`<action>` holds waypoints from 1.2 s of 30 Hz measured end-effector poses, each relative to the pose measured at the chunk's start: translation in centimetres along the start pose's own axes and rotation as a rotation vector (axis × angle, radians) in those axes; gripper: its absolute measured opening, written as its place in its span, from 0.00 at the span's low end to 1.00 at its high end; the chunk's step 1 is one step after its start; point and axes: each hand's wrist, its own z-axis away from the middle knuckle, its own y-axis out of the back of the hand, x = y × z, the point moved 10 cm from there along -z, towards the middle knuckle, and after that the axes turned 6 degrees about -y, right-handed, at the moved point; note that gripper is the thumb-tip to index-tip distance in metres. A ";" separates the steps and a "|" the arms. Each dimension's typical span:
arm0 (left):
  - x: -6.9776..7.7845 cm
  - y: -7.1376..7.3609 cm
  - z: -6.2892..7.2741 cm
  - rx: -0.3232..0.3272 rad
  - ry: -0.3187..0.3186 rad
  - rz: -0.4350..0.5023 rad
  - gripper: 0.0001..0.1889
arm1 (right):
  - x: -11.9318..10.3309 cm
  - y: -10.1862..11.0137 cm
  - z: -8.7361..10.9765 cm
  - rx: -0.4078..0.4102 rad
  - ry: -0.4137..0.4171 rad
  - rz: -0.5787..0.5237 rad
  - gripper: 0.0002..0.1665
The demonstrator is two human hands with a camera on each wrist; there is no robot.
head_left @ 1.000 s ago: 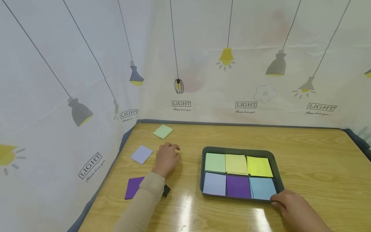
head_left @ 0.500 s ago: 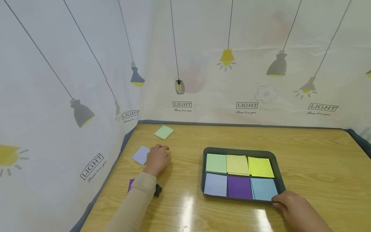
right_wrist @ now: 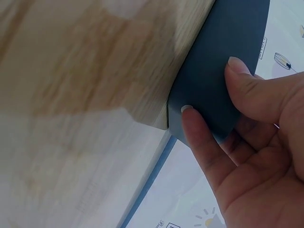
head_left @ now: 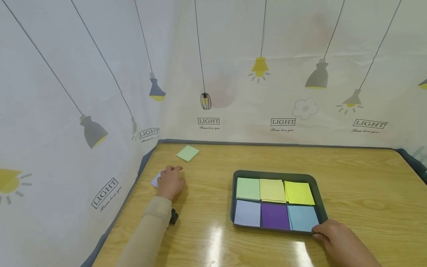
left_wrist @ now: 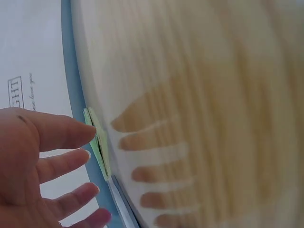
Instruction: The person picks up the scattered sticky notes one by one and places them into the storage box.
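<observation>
My left hand is over the lavender sticky note pad at the table's left and hides most of it. In the left wrist view its fingers are spread and hold nothing, with a light green sticky note pad beyond them. My right hand grips the near right corner of a dark grey tray, its thumb and a finger against the wall in the right wrist view. Inside the tray lie light green, pale yellow, bright yellow, lavender, purple and light blue notes.
The light green pad rests near the back left corner of the wooden table. A black strap piece shows beside the left sleeve. White sheeting printed with lamps rises along the back and left edges.
My left hand has moved left from bare table onto the lavender pad, and the left sleeve now covers the purple pad. The right hand and tray have stayed in place.
</observation>
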 end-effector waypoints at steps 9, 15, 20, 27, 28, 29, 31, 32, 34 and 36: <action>-2.0 -0.5 -0.4 -0.088 0.035 -0.029 0.27 | -0.1 0.2 0.1 0.005 -0.017 0.001 0.05; -2.1 -0.3 -0.5 -0.107 0.022 -0.082 0.24 | -0.2 0.3 0.3 0.038 0.003 0.005 0.05; -3.0 -0.4 -0.9 -0.086 0.029 -0.102 0.26 | -0.3 0.3 0.3 0.059 0.021 0.012 0.05; -4.4 -0.1 -1.6 -0.028 0.022 -0.096 0.33 | -0.1 0.2 0.3 0.045 0.008 0.007 0.05; -4.5 0.0 -1.7 -0.037 0.020 -0.103 0.34 | -0.1 0.2 0.3 0.045 0.009 0.008 0.04; -4.6 0.0 -1.8 -0.051 0.016 -0.109 0.34 | -0.2 0.2 0.3 0.045 0.009 0.007 0.04; -4.9 0.1 -2.0 -0.093 0.013 -0.113 0.33 | -0.2 0.2 0.4 0.049 0.013 0.006 0.04; -5.0 0.2 -2.0 -0.115 0.015 -0.106 0.32 | -0.2 0.2 0.4 0.053 0.016 0.007 0.04; -5.3 0.3 -2.2 -0.150 0.020 -0.090 0.31 | -0.3 0.3 0.5 0.062 0.020 0.008 0.04; -5.7 0.5 -2.2 -0.165 0.034 -0.074 0.29 | -0.3 0.3 0.6 0.068 0.022 0.008 0.05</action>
